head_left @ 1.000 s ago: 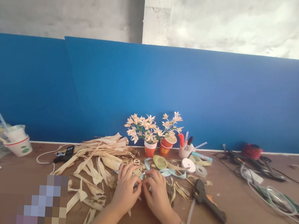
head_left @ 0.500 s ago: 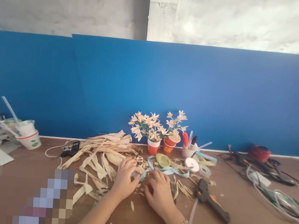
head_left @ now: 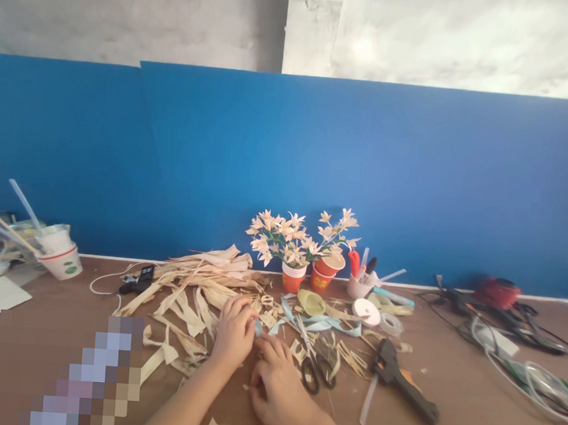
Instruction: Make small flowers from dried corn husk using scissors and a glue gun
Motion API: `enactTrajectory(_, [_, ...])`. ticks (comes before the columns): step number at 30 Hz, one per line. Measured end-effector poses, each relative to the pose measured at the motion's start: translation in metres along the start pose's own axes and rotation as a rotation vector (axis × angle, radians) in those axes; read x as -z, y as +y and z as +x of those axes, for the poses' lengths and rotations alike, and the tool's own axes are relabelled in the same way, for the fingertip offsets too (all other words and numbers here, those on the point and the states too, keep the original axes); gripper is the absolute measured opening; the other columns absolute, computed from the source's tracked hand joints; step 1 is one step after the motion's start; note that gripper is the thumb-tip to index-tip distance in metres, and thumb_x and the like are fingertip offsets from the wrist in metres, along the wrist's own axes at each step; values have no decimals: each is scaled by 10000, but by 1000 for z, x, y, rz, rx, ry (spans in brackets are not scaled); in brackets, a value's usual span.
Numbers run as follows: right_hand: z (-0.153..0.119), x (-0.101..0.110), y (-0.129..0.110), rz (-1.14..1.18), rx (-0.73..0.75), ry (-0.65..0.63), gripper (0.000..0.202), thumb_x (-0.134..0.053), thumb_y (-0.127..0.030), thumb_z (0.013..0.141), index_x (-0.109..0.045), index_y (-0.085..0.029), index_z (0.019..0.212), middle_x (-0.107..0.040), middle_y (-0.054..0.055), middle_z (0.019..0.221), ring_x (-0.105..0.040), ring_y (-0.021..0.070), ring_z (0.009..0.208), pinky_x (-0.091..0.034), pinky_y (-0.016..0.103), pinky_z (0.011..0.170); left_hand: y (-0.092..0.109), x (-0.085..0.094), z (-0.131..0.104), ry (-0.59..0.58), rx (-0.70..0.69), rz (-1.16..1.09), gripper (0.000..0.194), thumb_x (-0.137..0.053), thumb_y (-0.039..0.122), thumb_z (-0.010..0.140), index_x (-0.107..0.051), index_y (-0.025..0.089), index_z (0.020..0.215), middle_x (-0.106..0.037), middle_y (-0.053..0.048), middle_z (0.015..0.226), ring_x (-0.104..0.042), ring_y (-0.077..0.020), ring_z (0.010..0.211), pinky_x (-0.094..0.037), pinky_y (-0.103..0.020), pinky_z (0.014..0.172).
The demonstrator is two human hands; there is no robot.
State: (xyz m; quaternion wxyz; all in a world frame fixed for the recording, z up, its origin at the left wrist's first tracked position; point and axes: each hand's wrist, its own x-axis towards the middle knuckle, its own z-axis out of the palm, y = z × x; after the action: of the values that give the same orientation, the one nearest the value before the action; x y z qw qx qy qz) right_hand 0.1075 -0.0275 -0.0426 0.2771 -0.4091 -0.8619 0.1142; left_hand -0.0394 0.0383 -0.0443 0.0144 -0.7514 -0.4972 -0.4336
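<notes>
My left hand is pinched at the middle of the table, with a small pale blue piece at its fingertips. Just right of it and nearer me, my right hand has bent fingers whose tips come close to that piece; whether they grip anything is too small to tell. Black-handled scissors lie right of my right hand. Dried husks are heaped behind my left hand. Blue strips and small husk scraps lie beyond my hands.
Red cups hold husk flowers before the blue partition. A glue gun, white roll and pen cup stand or lie rightward. Cables are at far right; a white cup is at left.
My right hand has moved left and toward me, closer to my left hand, uncovering the scissors. My left hand has shifted slightly left and its fingers have drawn together.
</notes>
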Motion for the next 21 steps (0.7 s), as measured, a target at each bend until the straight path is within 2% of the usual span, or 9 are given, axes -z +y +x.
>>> enactTrajectory(2, [1,1,2,-6,9,37,194,-541,-35,641,-578,-217,695,-543,30,1226,-377,261,1244,-273,465,1035,2,1,1,13,-4,-40,266,-452,14,718,-627,209,763,-606,-57,986,-522,-239,1037,-448,-458,907])
enactTrajectory(5, [3,7,11,-51,-14,187,206,-523,-31,669,-563,-226,724,-580,35,1141,-434,263,1178,-266,503,1021,6,5,1,-2,-19,-102,262,-447,31,725,-629,210,787,-608,-60,991,-526,-233,1037,-452,-452,908])
enactTrajectory(7, [4,12,19,-93,-48,292,198,-509,-43,718,-553,-229,764,-591,53,1080,-469,263,1116,-302,505,979,11,9,1,-61,-69,-147,247,-467,55,731,-632,214,822,-602,-67,1015,-509,-241,1064,-438,-461,928])
enactTrajectory(9, [5,15,27,-125,-66,343,187,-494,-51,758,-540,-229,789,-594,61,1041,-488,261,1070,-332,493,938,17,13,0,-144,-139,-197,225,-497,81,738,-633,219,852,-593,-73,1049,-489,-245,1090,-421,-463,951])
enactTrajectory(13, [4,18,33,-145,-56,349,183,-479,-50,793,-523,-226,821,-587,59,1021,-495,247,1043,-339,469,923,26,16,-1,-223,-184,-204,184,-540,80,720,-633,223,791,-605,-62,1054,-469,-252,1120,-410,-466,963])
enactTrajectory(16, [4,18,33,-136,-58,348,176,-461,-62,815,-517,-227,836,-578,60,1029,-486,243,1049,-339,460,922,27,14,-2,-221,-172,-191,152,-552,81,732,-616,219,720,-621,-52,1040,-471,-252,1122,-410,-468,961])
enactTrajectory(21, [4,18,32,-121,-94,352,168,-508,-99,794,-541,-232,890,-560,71,1079,-469,260,1069,-358,449,899,26,11,-3,-214,-172,-191,161,-536,79,760,-612,220,745,-628,-52,1034,-481,-243,1118,-424,-455,950])
